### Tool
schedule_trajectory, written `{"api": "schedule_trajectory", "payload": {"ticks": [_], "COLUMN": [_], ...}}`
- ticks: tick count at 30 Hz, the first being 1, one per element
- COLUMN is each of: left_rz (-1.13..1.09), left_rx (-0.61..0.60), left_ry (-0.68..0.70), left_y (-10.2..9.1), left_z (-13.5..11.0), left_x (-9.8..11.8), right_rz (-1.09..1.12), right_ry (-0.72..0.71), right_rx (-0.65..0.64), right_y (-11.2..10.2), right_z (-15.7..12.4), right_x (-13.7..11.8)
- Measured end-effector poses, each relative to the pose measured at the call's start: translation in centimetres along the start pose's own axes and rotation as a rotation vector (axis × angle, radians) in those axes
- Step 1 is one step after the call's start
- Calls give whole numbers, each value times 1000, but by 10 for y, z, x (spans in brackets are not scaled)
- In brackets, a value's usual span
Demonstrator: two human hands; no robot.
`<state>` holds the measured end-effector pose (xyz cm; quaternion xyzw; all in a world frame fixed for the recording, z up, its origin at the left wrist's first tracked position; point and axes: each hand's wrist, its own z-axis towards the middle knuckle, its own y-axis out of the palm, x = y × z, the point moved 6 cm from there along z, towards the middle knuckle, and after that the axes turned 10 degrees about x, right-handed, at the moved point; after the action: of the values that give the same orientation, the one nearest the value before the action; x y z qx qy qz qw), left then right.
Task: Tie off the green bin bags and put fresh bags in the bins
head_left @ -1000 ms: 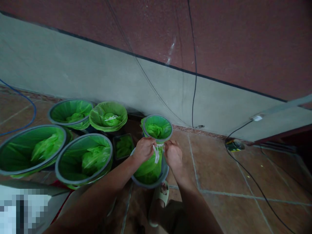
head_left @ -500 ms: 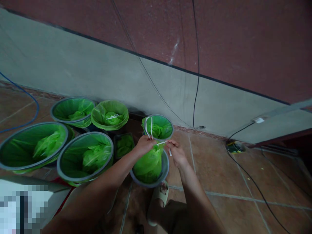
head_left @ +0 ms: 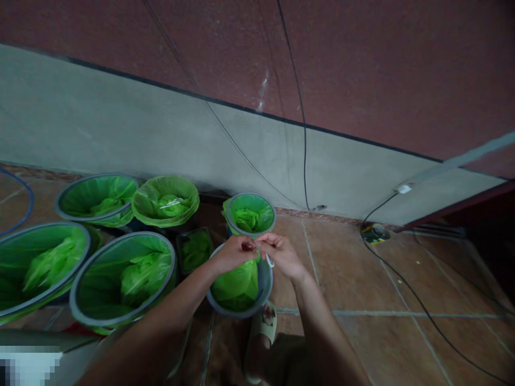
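Observation:
My left hand [head_left: 238,253] and my right hand [head_left: 280,255] meet above a grey bin [head_left: 267,284], fingertips pinched together at the gathered neck of a green plastic bag [head_left: 237,284]. A white drawstring [head_left: 269,261] shows as a small loop under my right fingers. The rest of the string and the exact grip are hidden by the fingers. Below, the bag hangs full and rounded inside the bin. Just behind it stands another bin [head_left: 274,217] lined with green plastic.
Several green-lined bins [head_left: 173,279] stand at the left, with a small dark crate [head_left: 196,249] beside them. A power cable [head_left: 414,300] crosses the tiled floor at right, near a dark and yellow object [head_left: 376,234]. My slippered foot [head_left: 267,321] is beside the bin.
My hands have come together; earlier they were apart with the white string stretched between them. The tall string loop above my left hand no longer shows. The view has shifted right.

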<state>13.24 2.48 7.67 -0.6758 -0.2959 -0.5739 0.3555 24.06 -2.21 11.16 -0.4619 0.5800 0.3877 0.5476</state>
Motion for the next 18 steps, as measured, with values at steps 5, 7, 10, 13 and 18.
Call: {"api": "schedule_trajectory", "payload": {"ticks": [5,7,10,13,18], "left_rz": [94,105,108,47,-275], "left_rx": [-18,-4,60,136,199], "left_ry": [38,61,73,34,-142], "left_y": [3,2,-1,-5,-8], "left_z": [-3,-3,0,4,4], "left_x": [3,5,5,0,-14], "right_rz": [129,54,-108,-227,-314], "right_ry": [20,71,13,-71,43], "right_rx": [268,217,24,13,13], "right_y": [-18,-14,-3,-3,-6], "right_z": [5,7,7,6,2], "right_x": [10,21,30,30,31]}}
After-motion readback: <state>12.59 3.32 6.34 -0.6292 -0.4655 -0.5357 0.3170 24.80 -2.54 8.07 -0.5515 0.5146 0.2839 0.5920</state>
